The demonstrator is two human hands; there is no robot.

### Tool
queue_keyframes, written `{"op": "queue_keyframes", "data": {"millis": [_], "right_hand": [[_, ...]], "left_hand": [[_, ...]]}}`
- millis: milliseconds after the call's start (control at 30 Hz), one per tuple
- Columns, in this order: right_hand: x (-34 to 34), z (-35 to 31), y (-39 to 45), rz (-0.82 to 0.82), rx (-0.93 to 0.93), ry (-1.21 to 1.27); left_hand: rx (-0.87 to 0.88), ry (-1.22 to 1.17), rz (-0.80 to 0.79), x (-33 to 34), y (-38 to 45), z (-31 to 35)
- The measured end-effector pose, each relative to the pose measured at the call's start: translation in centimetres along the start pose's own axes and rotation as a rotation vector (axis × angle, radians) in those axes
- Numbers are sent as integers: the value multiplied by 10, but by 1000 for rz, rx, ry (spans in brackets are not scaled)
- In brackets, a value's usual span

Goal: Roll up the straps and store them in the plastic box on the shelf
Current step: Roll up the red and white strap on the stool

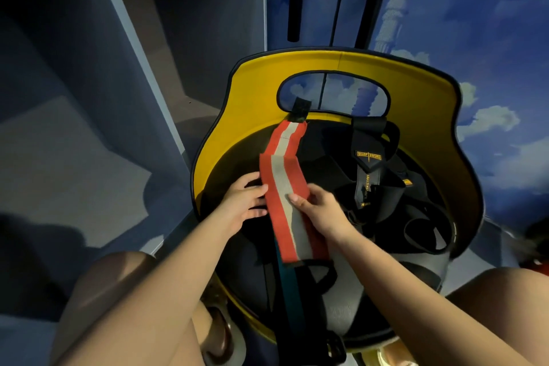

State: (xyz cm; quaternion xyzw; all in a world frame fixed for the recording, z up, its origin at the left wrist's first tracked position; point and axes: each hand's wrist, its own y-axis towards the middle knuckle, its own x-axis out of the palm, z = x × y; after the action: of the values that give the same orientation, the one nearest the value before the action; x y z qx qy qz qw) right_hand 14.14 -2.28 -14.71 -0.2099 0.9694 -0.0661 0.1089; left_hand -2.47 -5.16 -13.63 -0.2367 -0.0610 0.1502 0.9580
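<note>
A red strap with a grey middle stripe [282, 178] lies stretched over the open yellow-lined basket [416, 92], its black hook-and-loop end [300, 110] near the basket's handle cutout. My left hand [243, 202] touches the strap's left edge, fingers pinching it. On the strap's right side, my right hand [320, 208] grips it with the thumb on top. Black straps with yellow lettering [368, 169] lie tangled inside the basket to the right. The plastic box is not in view.
A grey strap [341, 300] and a teal strap [286, 285] hang over the basket's near rim. Dark shelf compartments [89, 98] stand to the left, a blue cloud-patterned wall [475, 24] behind. My bare knees frame the basket below.
</note>
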Motion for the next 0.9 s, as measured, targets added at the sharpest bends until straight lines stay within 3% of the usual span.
{"op": "queue_keyframes", "data": {"millis": [133, 233, 367, 500, 633, 733, 900], "right_hand": [[16, 30, -19, 11, 171, -162], [17, 39, -29, 48, 158, -366], [12, 39, -18, 187, 81, -518], [7, 28, 10, 209, -33, -556], [3, 31, 39, 67, -250, -970], [-4, 44, 57, -73, -201, -1268], [-30, 59, 75, -39, -75, -1422]], "left_hand": [[-24, 244, 41, 3, -10, -23], [-1, 420, 123, 0, -6, -37], [-21, 313, 173, -1, 8, -38], [-40, 194, 193, 8, 27, -26], [-68, 225, 250, 18, 50, -17], [-129, 213, 283, 25, 67, -11], [-167, 168, 229, 32, 90, -6]]}}
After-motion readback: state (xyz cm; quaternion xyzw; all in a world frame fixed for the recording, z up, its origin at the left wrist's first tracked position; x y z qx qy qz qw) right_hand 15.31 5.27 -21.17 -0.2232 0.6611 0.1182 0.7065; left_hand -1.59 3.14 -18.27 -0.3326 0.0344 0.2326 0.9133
